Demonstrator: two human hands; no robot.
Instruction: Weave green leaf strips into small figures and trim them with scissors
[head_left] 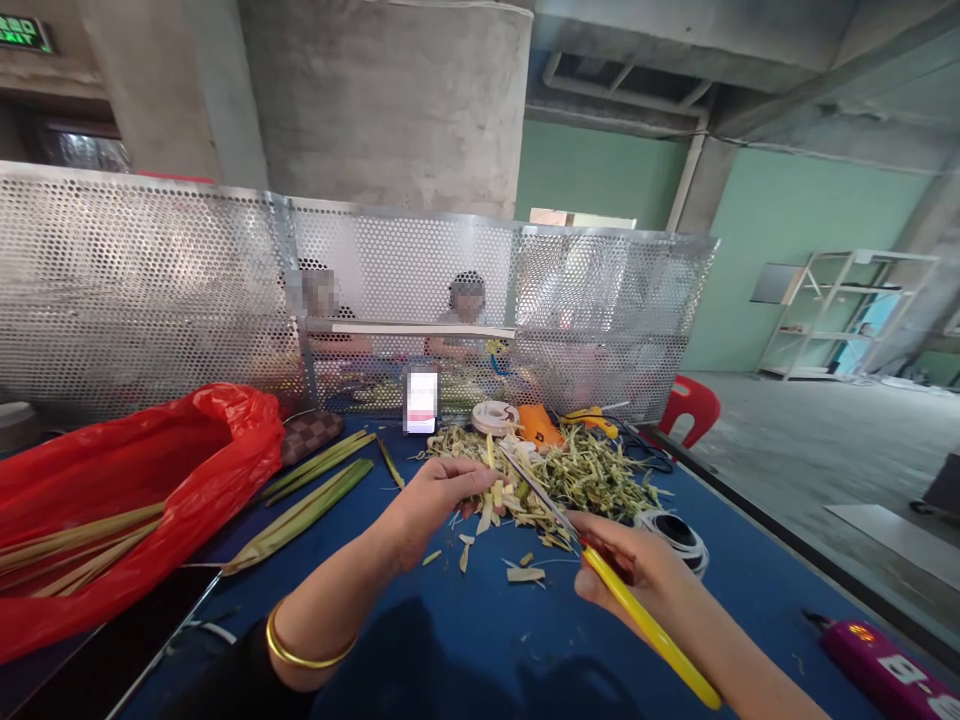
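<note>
My left hand (442,490) is closed, thumb against fingers, around a narrow pale-yellow leaf strip (490,452) that pokes up above the fingertips. In my right hand (630,565) is a yellow-handled tool (649,625) with a long, slim metal blade. Its blade points up and left toward the strip; whether they touch I cannot tell. A heap of pale-green leaf shreds (600,475) lies just beyond both hands. Cut scraps (525,575) are scattered on the blue tabletop (450,640) below them. Whole folded leaves (307,518) rest to the left.
A red plastic bag (225,430) holding dry leaves stands at left, beside a dark tablet-like slab (135,640). Behind are a lit phone (421,402), a tape roll (495,416), a yellow glue gun (592,422) and a perforated metal screen (420,260). A purple device (885,665) lies right.
</note>
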